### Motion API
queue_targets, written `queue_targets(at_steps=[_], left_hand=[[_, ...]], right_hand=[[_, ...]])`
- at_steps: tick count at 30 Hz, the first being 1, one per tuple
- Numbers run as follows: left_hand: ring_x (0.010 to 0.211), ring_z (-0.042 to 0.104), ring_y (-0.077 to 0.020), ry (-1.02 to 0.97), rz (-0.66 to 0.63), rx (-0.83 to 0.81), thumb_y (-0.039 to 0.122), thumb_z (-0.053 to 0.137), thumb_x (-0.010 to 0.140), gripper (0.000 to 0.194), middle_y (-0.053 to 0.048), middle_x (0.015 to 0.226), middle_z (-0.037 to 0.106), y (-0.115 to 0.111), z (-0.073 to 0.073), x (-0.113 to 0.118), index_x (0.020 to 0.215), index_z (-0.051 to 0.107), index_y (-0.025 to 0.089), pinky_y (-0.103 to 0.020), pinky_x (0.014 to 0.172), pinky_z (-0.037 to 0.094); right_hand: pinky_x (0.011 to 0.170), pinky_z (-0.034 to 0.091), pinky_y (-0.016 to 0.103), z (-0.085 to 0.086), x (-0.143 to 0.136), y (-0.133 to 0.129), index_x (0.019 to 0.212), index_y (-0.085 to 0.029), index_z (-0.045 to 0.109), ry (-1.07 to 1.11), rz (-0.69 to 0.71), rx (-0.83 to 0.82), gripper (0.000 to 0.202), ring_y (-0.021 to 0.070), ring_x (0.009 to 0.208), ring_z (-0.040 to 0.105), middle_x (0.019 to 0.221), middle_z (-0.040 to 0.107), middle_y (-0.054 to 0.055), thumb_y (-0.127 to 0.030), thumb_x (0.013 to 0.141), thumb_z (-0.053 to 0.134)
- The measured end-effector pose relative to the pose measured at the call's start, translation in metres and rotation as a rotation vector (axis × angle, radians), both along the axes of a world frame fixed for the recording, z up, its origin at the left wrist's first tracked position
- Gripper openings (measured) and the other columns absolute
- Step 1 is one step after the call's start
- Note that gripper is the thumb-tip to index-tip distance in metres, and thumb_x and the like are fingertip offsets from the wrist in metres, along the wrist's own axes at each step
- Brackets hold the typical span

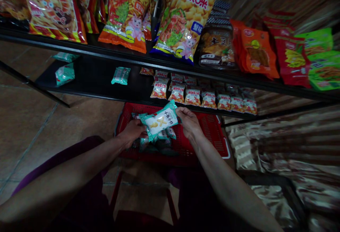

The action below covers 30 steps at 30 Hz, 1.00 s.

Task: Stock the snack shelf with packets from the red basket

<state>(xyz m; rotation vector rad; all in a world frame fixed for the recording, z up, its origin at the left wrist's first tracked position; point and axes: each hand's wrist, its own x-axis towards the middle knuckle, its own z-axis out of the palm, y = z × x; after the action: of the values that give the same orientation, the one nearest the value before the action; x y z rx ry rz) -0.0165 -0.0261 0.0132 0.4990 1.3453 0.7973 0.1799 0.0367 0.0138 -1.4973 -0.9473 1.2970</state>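
Note:
Between my two hands I hold a small teal and white snack bag (160,121), its printed face turned up. My right hand (187,120) pinches the bag's right end. At the bag's left end, my left hand (134,131) is closed on it, with some fingers hidden behind. Below is a red plastic basket (209,136), and more teal snack bags (162,137) lie in its left part. On the lower shelf ahead, one teal bag (121,75) lies alone, and others (65,74) rest at the shelf's left end.
Rows of small white and orange snack bags (192,95) fill the right of the lower black shelf (92,79). The upper shelf carries large snack bags (127,12) and red, orange and green packets (255,49). A pleated curtain (278,133) hangs at right.

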Motion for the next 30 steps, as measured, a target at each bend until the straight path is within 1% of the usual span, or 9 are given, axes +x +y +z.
queue_targets(at_steps=[5, 9, 11, 16, 19, 21, 25, 30], left_hand=[[0.058, 0.058, -0.0116, 0.01, -0.006, 0.008, 0.01, 0.062, 0.068, 0.008, -0.002, 0.072, 0.063, -0.0009, 0.0006, -0.0023, 0.075, 0.06, 0.013, -0.027, 0.057, 0.051], [0.062, 0.058, -0.0121, 0.009, -0.028, 0.023, 0.013, 0.06, 0.07, 0.008, -0.003, 0.075, 0.063, -0.0008, 0.002, -0.0046, 0.078, 0.061, 0.013, -0.026, 0.055, 0.051], [0.061, 0.058, -0.0123, 0.012, -0.018, 0.002, 0.014, 0.06, 0.071, 0.009, -0.003, 0.074, 0.063, -0.0011, 0.0022, -0.0044, 0.079, 0.062, 0.012, -0.026, 0.054, 0.05], [0.063, 0.061, -0.0138, -0.041, 0.041, -0.053, 0.012, 0.058, 0.071, 0.01, -0.004, 0.078, 0.066, -0.0012, 0.0022, -0.0014, 0.081, 0.062, 0.012, -0.027, 0.054, 0.051], [0.061, 0.061, -0.013, -0.045, 0.079, -0.036, 0.009, 0.056, 0.073, 0.01, -0.004, 0.077, 0.065, 0.0007, 0.002, -0.0009, 0.082, 0.06, 0.012, -0.027, 0.055, 0.053], [0.06, 0.06, -0.0123, -0.022, 0.102, -0.019, 0.008, 0.055, 0.074, 0.009, -0.003, 0.076, 0.064, 0.0023, 0.0009, -0.0015, 0.08, 0.059, 0.012, -0.028, 0.056, 0.053], [0.061, 0.06, -0.0127, 0.015, 0.149, -0.005, 0.007, 0.052, 0.074, 0.008, -0.004, 0.076, 0.064, 0.0035, -0.0026, -0.0029, 0.077, 0.058, 0.011, -0.031, 0.06, 0.056], [0.063, 0.06, -0.0133, 0.04, 0.134, 0.016, 0.008, 0.057, 0.068, 0.007, -0.003, 0.074, 0.063, 0.0024, -0.0032, -0.0041, 0.073, 0.058, 0.013, -0.031, 0.061, 0.056]], right_hand=[[0.055, 0.033, 0.026, 0.0013, -0.0009, 0.0011, 0.063, -0.02, 0.059, -0.071, 0.028, 0.035, 0.024, 0.0104, 0.055, 0.042, 0.057, 0.053, -0.004, -0.039, 0.056, 0.072], [0.056, 0.033, 0.026, 0.0035, -0.0032, 0.001, 0.063, -0.021, 0.059, -0.066, 0.007, 0.068, 0.022, 0.0104, 0.056, 0.042, 0.058, 0.054, -0.004, -0.037, 0.055, 0.071], [0.056, 0.034, 0.026, 0.0042, -0.0035, 0.0007, 0.063, -0.021, 0.06, -0.065, 0.012, 0.067, 0.023, 0.0106, 0.056, 0.043, 0.058, 0.054, -0.004, -0.038, 0.056, 0.071], [0.056, 0.036, 0.026, 0.0052, -0.0029, -0.001, 0.067, -0.02, 0.062, -0.024, 0.02, 0.018, 0.029, 0.0102, 0.056, 0.045, 0.059, 0.057, -0.004, -0.044, 0.056, 0.074], [0.056, 0.038, 0.025, 0.0054, -0.0024, -0.0022, 0.072, -0.019, 0.064, 0.042, 0.047, -0.04, 0.036, 0.0101, 0.058, 0.049, 0.063, 0.06, -0.004, -0.047, 0.052, 0.078], [0.057, 0.039, 0.025, 0.0051, -0.0015, -0.0025, 0.074, -0.019, 0.065, 0.039, 0.077, -0.071, 0.039, 0.0101, 0.059, 0.05, 0.065, 0.061, -0.003, -0.048, 0.051, 0.079], [0.059, 0.04, 0.026, 0.0042, 0.0012, -0.0018, 0.075, -0.019, 0.067, -0.013, 0.131, -0.097, 0.039, 0.0104, 0.06, 0.052, 0.067, 0.063, -0.002, -0.045, 0.05, 0.08], [0.058, 0.037, 0.026, 0.0035, 0.0031, -0.0003, 0.074, -0.019, 0.067, -0.014, 0.164, -0.105, 0.037, 0.0102, 0.058, 0.052, 0.065, 0.064, -0.002, -0.041, 0.048, 0.081]])
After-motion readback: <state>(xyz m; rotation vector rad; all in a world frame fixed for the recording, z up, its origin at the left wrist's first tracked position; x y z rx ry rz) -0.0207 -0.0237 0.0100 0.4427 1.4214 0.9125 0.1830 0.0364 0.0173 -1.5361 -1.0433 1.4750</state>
